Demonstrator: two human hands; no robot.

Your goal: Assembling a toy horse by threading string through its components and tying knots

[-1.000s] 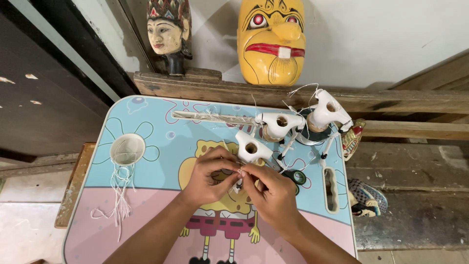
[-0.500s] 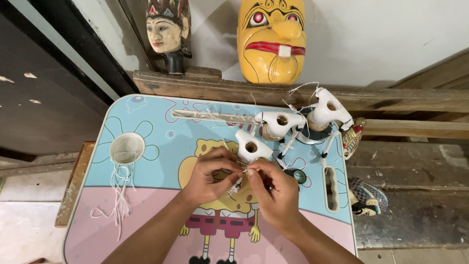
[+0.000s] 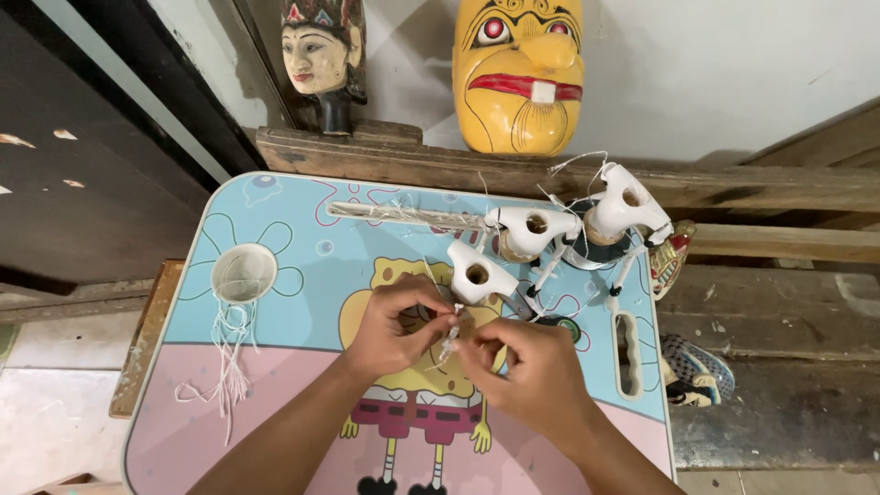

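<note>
My left hand [image 3: 396,328] and my right hand [image 3: 524,365] meet over the middle of a small cartoon-printed table [image 3: 302,229]. Between their fingertips they pinch a small white piece with thin white string [image 3: 451,337]. Just beyond the hands lies a white wooden puppet body with a round hole [image 3: 478,275]. Two more white puppet bodies [image 3: 530,227] [image 3: 625,203] with thin stick legs stand behind it. A thin wooden rod wrapped in string [image 3: 403,215] lies across the table's far side.
A cup hole in the table holds loose white strings [image 3: 234,339] that trail toward me. A carved face bust [image 3: 321,55] and a yellow mask [image 3: 521,73] rest on a wooden ledge [image 3: 752,188]. A painted piece [image 3: 697,371] lies on boards at right.
Both hands have stayed at the same spot over the table; the fingers shifted a little on the string piece. The puppet bodies have not moved.
</note>
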